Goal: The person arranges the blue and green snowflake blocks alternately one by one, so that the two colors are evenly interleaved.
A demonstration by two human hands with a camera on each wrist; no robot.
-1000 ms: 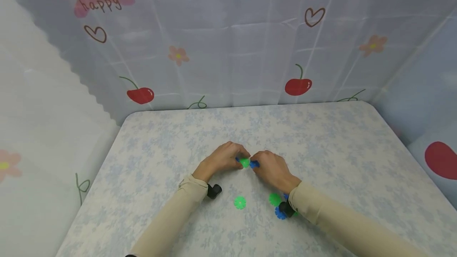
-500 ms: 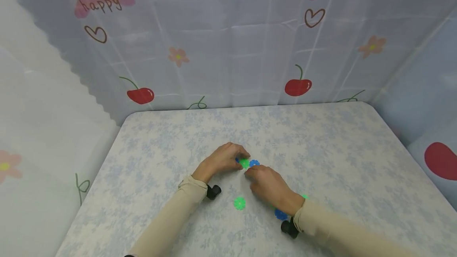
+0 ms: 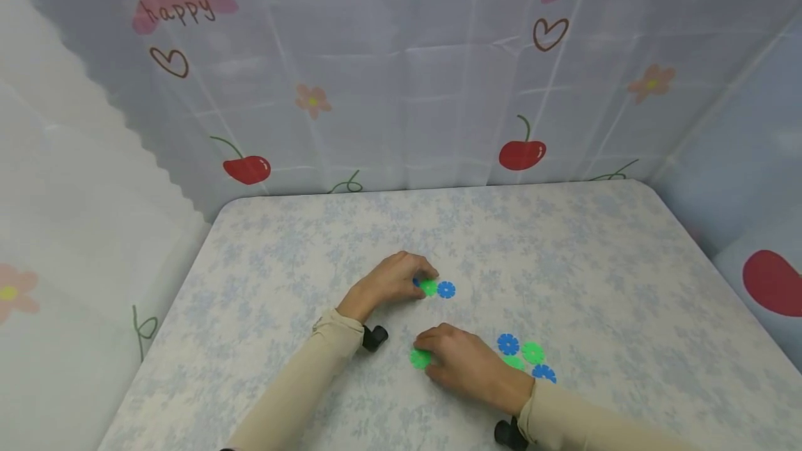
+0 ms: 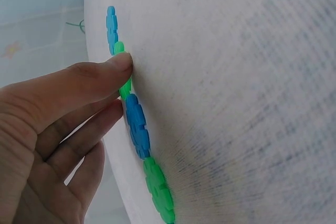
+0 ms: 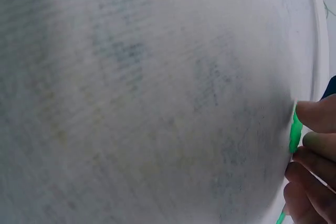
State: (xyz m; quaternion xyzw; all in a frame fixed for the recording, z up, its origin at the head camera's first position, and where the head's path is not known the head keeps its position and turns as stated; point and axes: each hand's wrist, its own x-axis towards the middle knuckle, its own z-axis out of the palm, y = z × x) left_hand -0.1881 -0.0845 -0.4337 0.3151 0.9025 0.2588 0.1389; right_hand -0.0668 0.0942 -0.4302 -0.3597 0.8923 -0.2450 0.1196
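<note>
In the left wrist view, a row of flower-shaped plastic discs, blue and green by turns, lies on the table. My left hand (image 4: 68,108) pinches a green disc (image 4: 125,88) of that row between thumb and fingers. The end blue disc (image 3: 446,289) shows just right of the left hand in the head view. Nearer the front, my right hand (image 3: 466,367) has thumb and fingertips at the two sides of a single green disc (image 3: 420,358), gripping it at the tabletop. That disc stands edge-on in the right wrist view, partly covered by the fingers.
Several loose discs lie right of the right wrist, among them a blue disc (image 3: 508,344) and a green disc (image 3: 533,353). The patterned tablecloth (image 3: 301,242) reaches back to a printed curtain (image 3: 401,89).
My right hand has let go of the end blue disc, leaving it beside the green one, and has come forward to the single green disc. The left hand has stayed in place.
</note>
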